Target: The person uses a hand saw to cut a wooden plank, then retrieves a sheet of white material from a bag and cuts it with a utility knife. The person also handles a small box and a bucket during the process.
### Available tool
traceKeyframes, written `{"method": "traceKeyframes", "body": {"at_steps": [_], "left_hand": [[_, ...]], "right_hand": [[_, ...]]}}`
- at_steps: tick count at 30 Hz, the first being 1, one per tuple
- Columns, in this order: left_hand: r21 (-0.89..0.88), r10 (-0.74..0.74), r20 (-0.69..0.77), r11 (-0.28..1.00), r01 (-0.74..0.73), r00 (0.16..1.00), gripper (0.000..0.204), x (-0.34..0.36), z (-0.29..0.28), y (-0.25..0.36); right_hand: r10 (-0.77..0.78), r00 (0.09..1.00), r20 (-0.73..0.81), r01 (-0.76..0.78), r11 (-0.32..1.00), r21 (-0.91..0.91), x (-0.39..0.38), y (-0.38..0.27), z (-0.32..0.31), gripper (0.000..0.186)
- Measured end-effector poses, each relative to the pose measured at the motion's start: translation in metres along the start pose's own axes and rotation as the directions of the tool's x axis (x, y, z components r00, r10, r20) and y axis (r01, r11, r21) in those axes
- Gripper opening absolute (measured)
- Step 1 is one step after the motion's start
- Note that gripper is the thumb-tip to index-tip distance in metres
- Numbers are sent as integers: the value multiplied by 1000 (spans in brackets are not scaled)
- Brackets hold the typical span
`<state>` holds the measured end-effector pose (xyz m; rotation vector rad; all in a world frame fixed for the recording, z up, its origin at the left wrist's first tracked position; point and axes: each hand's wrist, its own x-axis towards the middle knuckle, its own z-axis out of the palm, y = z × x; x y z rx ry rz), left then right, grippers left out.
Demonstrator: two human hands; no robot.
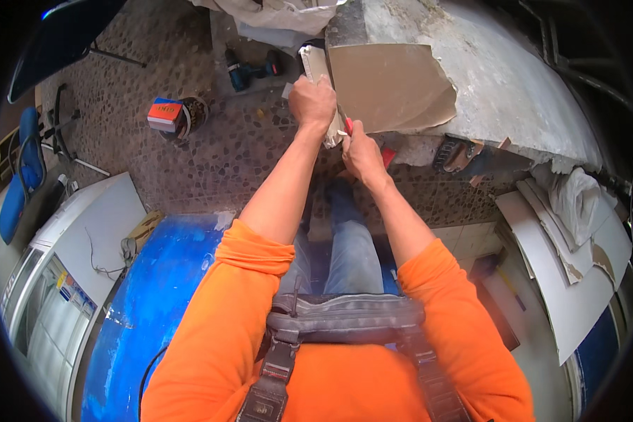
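My left hand (pixel 313 104) is closed around a narrow strip of plasterboard (pixel 315 62), whose pale, ragged edge points away from me. Just right of it and nearer, my right hand (pixel 364 155) grips a red utility knife (pixel 349 126). The knife's front part is by the near end of the strip, and its blade cannot be made out. Beside both hands, a larger brown-faced piece of plasterboard (pixel 392 86) lies flat on a grey slab (pixel 513 91); its right edge is torn unevenly.
A blue-black cordless drill (pixel 250 70) lies beyond my left hand. An orange-and-blue box (pixel 165 114) rests on a bucket (pixel 194 112) at left. White boards (pixel 563 267) lean at right, a blue panel (pixel 148 302) lies near left, and a sandal (pixel 451 155) is under the slab's edge.
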<state>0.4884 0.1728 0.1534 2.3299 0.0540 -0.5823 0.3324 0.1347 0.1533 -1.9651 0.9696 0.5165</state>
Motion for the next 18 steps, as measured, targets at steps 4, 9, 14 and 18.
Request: {"method": "traceKeyframes", "body": {"at_steps": [4,9,14,18], "left_hand": [[-1,114,-46,993,-114,992,32,-6,7,7],[-35,138,-80,989,-141,987,32,10,12,1],[13,171,-18,985,-171,985,37,22,-2,8],[29,172,32,984,-173,985,38,30,0,2]], "right_hand": [[-51,997,-65,54,998,38,7,12,2,25],[-4,999,-33,6,999,31,-40,39,32,26],[46,982,-182,-12,984,180,-135,90,50,28],[-4,861,-508,126,970,206,-66,61,-15,24]]}}
